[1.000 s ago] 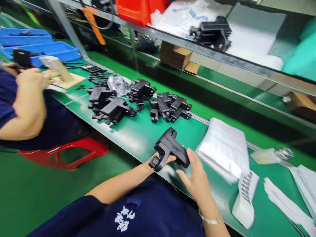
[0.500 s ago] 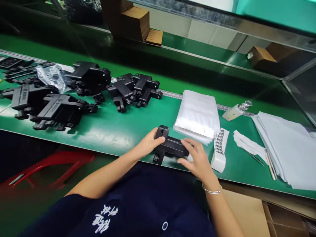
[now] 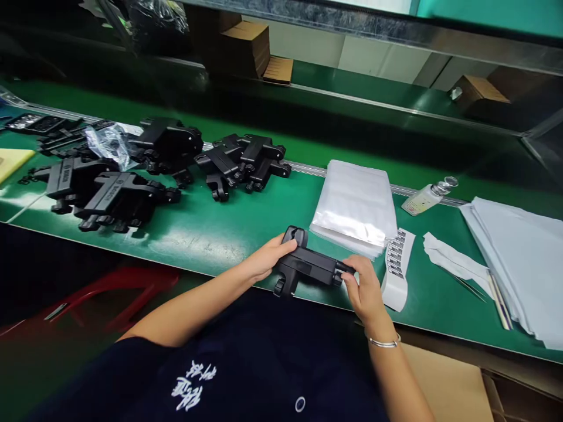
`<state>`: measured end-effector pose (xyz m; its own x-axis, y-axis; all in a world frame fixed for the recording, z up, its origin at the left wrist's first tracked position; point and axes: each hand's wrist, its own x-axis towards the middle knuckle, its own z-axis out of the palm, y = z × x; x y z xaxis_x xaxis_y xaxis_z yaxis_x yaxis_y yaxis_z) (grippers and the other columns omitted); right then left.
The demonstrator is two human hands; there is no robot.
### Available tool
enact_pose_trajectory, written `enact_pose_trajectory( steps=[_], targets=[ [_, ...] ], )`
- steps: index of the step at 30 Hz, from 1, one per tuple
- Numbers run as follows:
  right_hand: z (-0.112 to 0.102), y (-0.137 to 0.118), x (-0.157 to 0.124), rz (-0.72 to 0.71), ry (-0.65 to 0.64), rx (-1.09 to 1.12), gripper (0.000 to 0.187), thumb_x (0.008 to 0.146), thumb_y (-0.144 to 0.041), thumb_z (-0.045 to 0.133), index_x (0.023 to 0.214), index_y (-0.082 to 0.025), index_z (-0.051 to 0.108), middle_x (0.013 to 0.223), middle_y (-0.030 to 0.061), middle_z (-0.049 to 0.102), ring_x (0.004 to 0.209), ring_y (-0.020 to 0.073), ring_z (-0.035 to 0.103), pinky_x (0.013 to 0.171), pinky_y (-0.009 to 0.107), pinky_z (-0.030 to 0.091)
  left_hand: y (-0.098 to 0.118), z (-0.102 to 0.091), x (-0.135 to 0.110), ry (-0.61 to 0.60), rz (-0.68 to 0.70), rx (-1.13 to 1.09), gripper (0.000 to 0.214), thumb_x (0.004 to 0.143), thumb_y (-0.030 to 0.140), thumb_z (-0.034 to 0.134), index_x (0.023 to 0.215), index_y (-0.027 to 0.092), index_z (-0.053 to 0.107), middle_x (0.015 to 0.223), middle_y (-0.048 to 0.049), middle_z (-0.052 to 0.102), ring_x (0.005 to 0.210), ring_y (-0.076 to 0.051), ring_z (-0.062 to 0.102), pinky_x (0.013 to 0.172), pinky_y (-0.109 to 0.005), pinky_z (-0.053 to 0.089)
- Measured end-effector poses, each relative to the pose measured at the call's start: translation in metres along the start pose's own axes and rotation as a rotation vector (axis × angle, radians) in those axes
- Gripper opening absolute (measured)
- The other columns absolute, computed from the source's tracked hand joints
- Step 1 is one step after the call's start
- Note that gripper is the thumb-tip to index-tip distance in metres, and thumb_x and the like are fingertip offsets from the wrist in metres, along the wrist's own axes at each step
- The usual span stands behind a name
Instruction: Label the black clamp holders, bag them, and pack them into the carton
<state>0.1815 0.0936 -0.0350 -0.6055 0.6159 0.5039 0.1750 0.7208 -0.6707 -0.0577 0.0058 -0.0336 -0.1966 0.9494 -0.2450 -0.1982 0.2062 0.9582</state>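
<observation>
A black plastic clamp-like bracket (image 3: 314, 265) is held above the front edge of the green bench. My left hand (image 3: 273, 256) is closed around its left end, with the thumb over the top near the rounded jaw. At the other end, the fingers and thumb of my right hand (image 3: 361, 284) pinch a dark rod-like part (image 3: 345, 267) that sticks out of the body. A stack of clear plastic bags (image 3: 354, 202) lies just beyond the bracket. Beside my right hand is a strip of printed labels (image 3: 397, 264).
Several similar black brackets (image 3: 112, 196) lie in piles on the left, with another group (image 3: 244, 158) at back centre. On the right are a pump bottle (image 3: 428, 196), tweezers (image 3: 466, 284), a pen-like stick (image 3: 499, 300) and white sheets (image 3: 523, 258). A red stool (image 3: 132, 296) stands below the bench.
My right hand has moved from over the bracket's body to its right end, and its fingers have closed on the rod-like part there. My left hand keeps its hold.
</observation>
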Motion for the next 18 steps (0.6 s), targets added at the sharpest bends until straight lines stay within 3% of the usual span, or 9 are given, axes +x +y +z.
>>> enact_pose_trajectory(
  steps=[2,6,12,15,18],
  targets=[
    [-0.002,0.002,-0.003,-0.011,-0.012,0.005,0.028,0.097,-0.027,0.05,0.125,-0.026,0.054,0.106,0.0076,0.062,0.099,0.0227,0.062,0.085,0.041,0.054,-0.001,-0.003,-0.002,-0.012,0.057,0.005,0.07,0.072,0.065,0.071,0.119,0.017,0.057,0.11,-0.01,0.066,0.103,-0.028,0.062,0.089,-0.036,0.049],
    [0.001,0.011,-0.012,0.143,0.01,0.093,0.034,0.095,-0.025,0.054,0.129,-0.026,0.052,0.111,0.0084,0.061,0.102,0.0217,0.063,0.085,0.039,0.056,0.004,-0.009,-0.015,-0.044,0.287,0.304,0.071,0.066,0.051,0.082,0.124,0.021,0.053,0.122,-0.0105,0.063,0.111,-0.03,0.061,0.096,-0.041,0.048],
    [0.01,0.016,-0.018,0.179,0.071,0.17,0.032,0.091,-0.023,0.061,0.122,-0.027,0.057,0.112,0.0076,0.062,0.106,0.0225,0.062,0.089,0.043,0.055,0.004,-0.02,-0.024,-0.217,0.596,0.615,0.046,0.081,0.037,0.067,0.123,0.023,0.054,0.124,-0.0105,0.067,0.123,-0.028,0.059,0.116,-0.053,0.031],
    [0.01,0.012,-0.014,0.147,0.061,0.143,0.034,0.091,-0.022,0.061,0.124,-0.028,0.057,0.111,0.0075,0.062,0.106,0.0227,0.062,0.088,0.042,0.055,0.002,-0.024,-0.026,-0.217,0.641,0.603,0.041,0.083,0.038,0.064,0.121,0.023,0.056,0.123,-0.0101,0.068,0.123,-0.028,0.059,0.116,-0.052,0.03],
    [0.006,0.004,-0.006,0.019,0.024,0.008,0.035,0.091,-0.021,0.06,0.126,-0.028,0.056,0.11,0.008,0.064,0.103,0.0231,0.063,0.085,0.041,0.056,0.004,-0.027,-0.028,-0.128,0.514,0.486,0.055,0.074,0.045,0.074,0.121,0.022,0.056,0.122,-0.0097,0.066,0.117,-0.03,0.06,0.108,-0.047,0.04]
  ],
)
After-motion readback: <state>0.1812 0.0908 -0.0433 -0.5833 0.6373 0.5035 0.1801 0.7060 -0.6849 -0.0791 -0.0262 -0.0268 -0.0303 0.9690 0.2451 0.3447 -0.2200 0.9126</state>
